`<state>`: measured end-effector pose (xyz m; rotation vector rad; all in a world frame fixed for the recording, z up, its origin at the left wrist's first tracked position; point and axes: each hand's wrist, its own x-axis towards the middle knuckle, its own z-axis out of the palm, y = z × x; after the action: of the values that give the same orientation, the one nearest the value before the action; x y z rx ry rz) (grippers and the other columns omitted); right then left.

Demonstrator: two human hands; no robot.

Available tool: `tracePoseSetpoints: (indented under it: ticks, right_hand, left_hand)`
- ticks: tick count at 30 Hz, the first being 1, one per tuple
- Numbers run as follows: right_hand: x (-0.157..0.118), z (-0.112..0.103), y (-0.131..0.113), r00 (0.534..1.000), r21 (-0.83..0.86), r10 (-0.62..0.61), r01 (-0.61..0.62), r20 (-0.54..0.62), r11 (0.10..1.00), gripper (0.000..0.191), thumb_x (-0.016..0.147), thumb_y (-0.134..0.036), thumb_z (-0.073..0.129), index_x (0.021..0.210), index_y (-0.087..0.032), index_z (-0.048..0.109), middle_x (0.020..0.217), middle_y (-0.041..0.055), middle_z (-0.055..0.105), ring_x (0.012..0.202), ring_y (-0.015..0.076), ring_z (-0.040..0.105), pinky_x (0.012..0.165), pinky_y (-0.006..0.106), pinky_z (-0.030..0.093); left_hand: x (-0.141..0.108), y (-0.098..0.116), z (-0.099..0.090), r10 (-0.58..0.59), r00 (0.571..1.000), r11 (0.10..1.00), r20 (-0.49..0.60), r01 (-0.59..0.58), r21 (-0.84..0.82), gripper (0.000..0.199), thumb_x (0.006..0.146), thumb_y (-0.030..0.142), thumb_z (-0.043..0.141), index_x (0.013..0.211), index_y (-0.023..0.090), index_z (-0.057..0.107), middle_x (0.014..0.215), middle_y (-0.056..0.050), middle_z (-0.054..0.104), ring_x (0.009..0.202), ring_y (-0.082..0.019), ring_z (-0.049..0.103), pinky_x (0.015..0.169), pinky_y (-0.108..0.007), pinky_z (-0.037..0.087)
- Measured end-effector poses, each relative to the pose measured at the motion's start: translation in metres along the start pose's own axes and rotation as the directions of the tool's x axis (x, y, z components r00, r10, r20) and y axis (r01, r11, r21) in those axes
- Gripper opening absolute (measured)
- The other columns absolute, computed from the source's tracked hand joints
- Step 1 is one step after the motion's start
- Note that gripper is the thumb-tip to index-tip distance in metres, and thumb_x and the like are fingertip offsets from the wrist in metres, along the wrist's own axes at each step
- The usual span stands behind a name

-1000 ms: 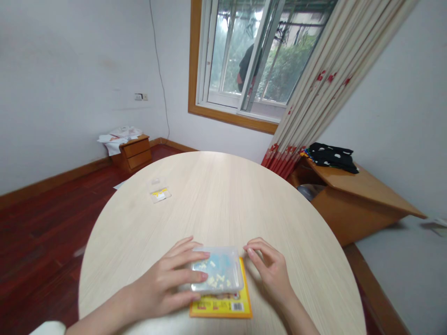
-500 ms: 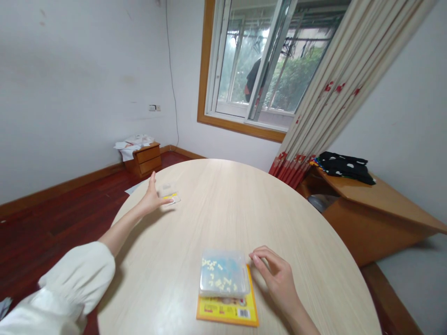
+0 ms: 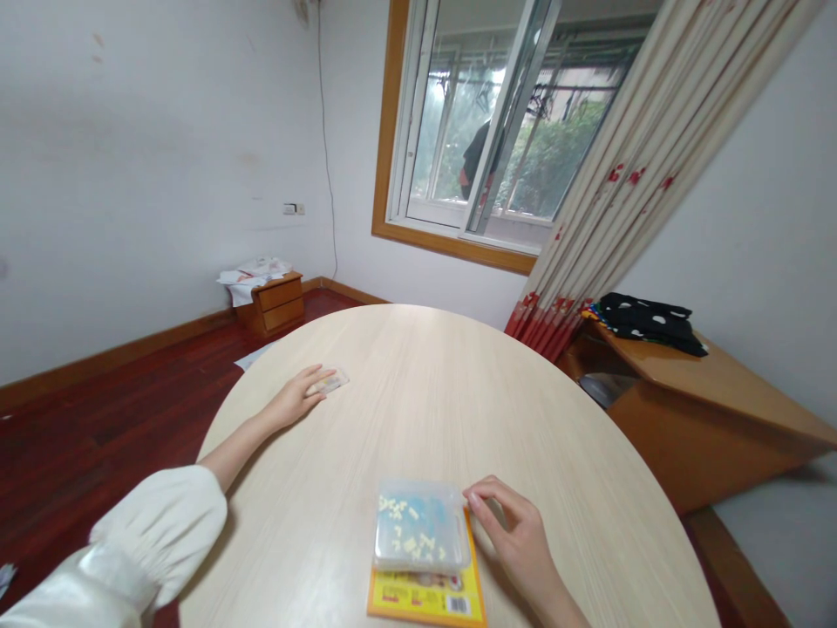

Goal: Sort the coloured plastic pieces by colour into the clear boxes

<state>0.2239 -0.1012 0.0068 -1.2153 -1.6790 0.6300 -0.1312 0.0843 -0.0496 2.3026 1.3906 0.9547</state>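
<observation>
Tabletop (image 3: 418, 401) is stretching ahead; my left hand (image 3: 296, 399) is covering the clear case (image 3: 338, 380), grip unclear; my right hand (image 3: 518, 528), pinched narrow, is curling beside the plastic box (image 3: 425, 523), risking nudging it off the booklet (image 3: 428, 600).

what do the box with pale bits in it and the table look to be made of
Box: probably clear plastic, slightly cloudy, since the pale bits show through. Table: wood or wood-look laminate, smooth, with fine pale grain streaks.
</observation>
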Motion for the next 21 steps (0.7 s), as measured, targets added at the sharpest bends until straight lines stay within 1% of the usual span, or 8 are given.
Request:
tracePoseSetpoints:
  ticks: [3, 7, 14, 16, 17, 18, 20, 21]
  right_hand:
    - [0.000, 0.000, -0.001, 1.000, -0.008, 0.003, -0.003, 0.002, 1.000, 0.026, 0.082, -0.037, 0.053, 0.064, -0.019, 0.059, 0.063, 0.0034, 0.062, 0.062, 0.0161, 0.058, 0.059, 0.025, 0.046]
    - [-0.001, 0.001, -0.002, 1.000, -0.019, 0.014, -0.014, 0.012, 1.000, 0.027, 0.082, -0.038, 0.052, 0.064, -0.019, 0.059, 0.063, 0.0035, 0.062, 0.061, 0.0163, 0.058, 0.059, 0.025, 0.047]
    - [0.001, 0.001, -0.001, 1.000, -0.028, 0.024, -0.024, 0.005, 0.999, 0.030, 0.081, -0.041, 0.052, 0.064, -0.019, 0.060, 0.063, 0.0041, 0.063, 0.061, 0.0167, 0.059, 0.059, 0.026, 0.047]
    - [0.000, 0.001, 0.000, 0.999, -0.028, 0.032, -0.032, 0.000, 0.999, 0.029, 0.081, -0.041, 0.052, 0.064, -0.018, 0.061, 0.064, 0.0043, 0.063, 0.062, 0.0166, 0.059, 0.060, 0.026, 0.047]
    - [0.000, 0.001, 0.001, 0.999, -0.029, 0.038, -0.038, 0.000, 0.999, 0.029, 0.081, -0.041, 0.052, 0.064, -0.018, 0.061, 0.064, 0.0043, 0.063, 0.062, 0.0165, 0.059, 0.060, 0.026, 0.047]
    - [0.000, 0.000, 0.001, 0.999, -0.030, 0.045, -0.045, 0.001, 0.999, 0.030, 0.082, -0.040, 0.052, 0.064, -0.018, 0.060, 0.064, 0.0042, 0.063, 0.062, 0.0164, 0.059, 0.060, 0.026, 0.046]
    - [0.000, 0.000, 0.001, 0.999, -0.034, 0.054, -0.054, 0.005, 0.998, 0.030, 0.082, -0.040, 0.052, 0.063, -0.018, 0.060, 0.064, 0.0040, 0.063, 0.063, 0.0160, 0.058, 0.061, 0.026, 0.046]
    - [0.000, 0.000, 0.001, 0.998, -0.036, 0.057, -0.056, 0.010, 0.998, 0.030, 0.082, -0.040, 0.052, 0.063, -0.018, 0.059, 0.065, 0.0038, 0.063, 0.063, 0.0159, 0.058, 0.061, 0.026, 0.046]
  left_hand:
    - [0.000, -0.002, 0.002, -0.003, 1.000, 0.999, 0.026, 0.002, 0.032, 0.047, 0.082, 0.046, 0.043, 0.117, 0.018, 0.057, 0.134, -0.013, 0.044, 0.122, -0.026, 0.041, 0.103, -0.044, 0.031]
    - [0.000, 0.000, 0.004, -0.022, 1.000, 0.999, 0.000, 0.022, 0.047, 0.045, 0.080, 0.048, 0.045, 0.110, 0.020, 0.062, 0.128, -0.011, 0.049, 0.118, -0.026, 0.046, 0.100, -0.043, 0.034]
    - [0.006, 0.008, 0.002, -0.028, 0.999, 0.998, -0.029, 0.030, 0.056, 0.044, 0.079, 0.048, 0.047, 0.102, 0.016, 0.066, 0.119, -0.013, 0.057, 0.112, -0.027, 0.051, 0.097, -0.043, 0.038]
    - [0.008, 0.025, -0.006, -0.006, 0.999, 1.000, -0.044, 0.007, 0.017, 0.040, 0.079, 0.046, 0.049, 0.100, 0.017, 0.067, 0.111, -0.012, 0.062, 0.112, -0.027, 0.052, 0.096, -0.044, 0.039]
    - [0.007, 0.040, -0.012, 0.019, 0.998, 1.000, -0.067, -0.020, -0.016, 0.038, 0.081, 0.044, 0.049, 0.101, 0.017, 0.066, 0.109, -0.011, 0.063, 0.112, -0.026, 0.052, 0.097, -0.044, 0.039]
    - [0.005, 0.058, -0.018, 0.051, 0.992, 0.997, -0.111, -0.057, -0.054, 0.035, 0.082, 0.042, 0.048, 0.102, 0.019, 0.066, 0.110, -0.010, 0.064, 0.112, -0.024, 0.052, 0.098, -0.044, 0.038]
    - [-0.005, 0.103, -0.032, 0.174, 0.972, 0.975, -0.160, -0.193, -0.113, 0.029, 0.083, 0.035, 0.050, 0.104, 0.020, 0.064, 0.119, -0.010, 0.059, 0.112, -0.022, 0.053, 0.098, -0.042, 0.039]
    - [-0.012, 0.127, -0.038, 0.248, 0.956, 0.955, -0.157, -0.269, -0.129, 0.027, 0.084, 0.030, 0.050, 0.106, 0.021, 0.064, 0.123, -0.010, 0.056, 0.113, -0.021, 0.052, 0.098, -0.040, 0.040]
